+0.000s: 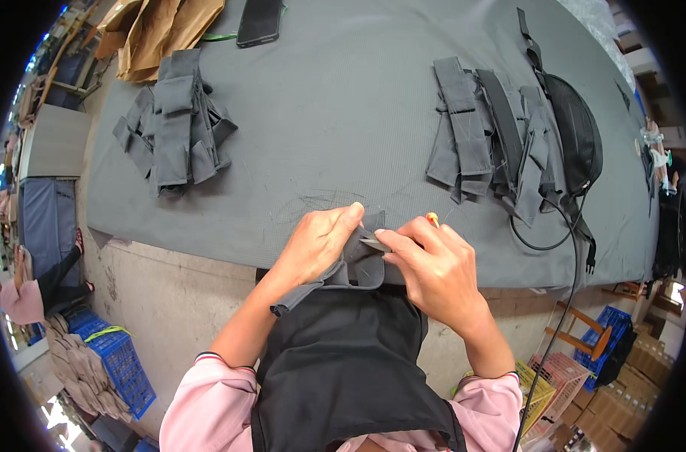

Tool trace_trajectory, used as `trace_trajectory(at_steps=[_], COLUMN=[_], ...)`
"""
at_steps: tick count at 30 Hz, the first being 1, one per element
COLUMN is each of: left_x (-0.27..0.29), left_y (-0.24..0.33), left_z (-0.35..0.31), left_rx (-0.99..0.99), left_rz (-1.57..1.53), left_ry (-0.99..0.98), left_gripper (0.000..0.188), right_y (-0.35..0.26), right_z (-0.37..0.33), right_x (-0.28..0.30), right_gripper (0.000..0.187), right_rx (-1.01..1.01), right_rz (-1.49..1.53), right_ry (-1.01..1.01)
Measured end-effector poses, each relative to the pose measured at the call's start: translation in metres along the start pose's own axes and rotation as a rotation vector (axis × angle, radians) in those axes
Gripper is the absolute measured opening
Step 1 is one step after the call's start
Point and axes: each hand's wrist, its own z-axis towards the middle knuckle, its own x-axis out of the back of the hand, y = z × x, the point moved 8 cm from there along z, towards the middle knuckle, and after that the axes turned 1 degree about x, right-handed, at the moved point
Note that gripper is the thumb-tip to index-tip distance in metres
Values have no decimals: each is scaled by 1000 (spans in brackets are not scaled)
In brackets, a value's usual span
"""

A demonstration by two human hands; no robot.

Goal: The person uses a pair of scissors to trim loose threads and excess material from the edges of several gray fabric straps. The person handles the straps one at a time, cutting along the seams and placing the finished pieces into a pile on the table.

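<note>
My left hand (pixel 320 239) is closed on a grey fabric strip (pixel 367 267), pinching it between thumb and fingers near the table's front edge. The strip hangs down over my black apron, with one end sticking out below my left wrist. My right hand (pixel 437 264) is closed around thread snips, whose metal blades (pixel 375 244) touch or lie very close to the strip beside my left thumb. An orange-yellow tip (pixel 432 219) of the tool shows above my right fingers; the rest is hidden in the hand. Loose cut threads (pixel 313 202) lie on the table just beyond my hands.
A pile of grey fabric strips (pixel 176 128) lies at left on the grey-covered table (pixel 328 90), another pile (pixel 463 135) at right. Beside it is a black pouch (pixel 573 132) with a strap and cable. A phone (pixel 259 21) and brown paper (pixel 162 34) are at the back.
</note>
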Motion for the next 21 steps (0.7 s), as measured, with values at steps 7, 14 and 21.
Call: trace_trajectory(at_steps=[7,14,21], left_x=[-5,-15,-19], left_y=[3,-3,-11], left_z=[-3,-7,-5], left_rx=[82,149,111], left_rz=[-146,-201,-180], left_ry=[-187,-315,-328], left_gripper=[57,52,58], right_y=[-1,-14,-18], right_z=[4,10,13], right_x=[3,-9,-14], right_gripper=[19,18,17], right_rx=[67,221,266], right_rz=[70,55,82], right_ry=[-74,-213,-255])
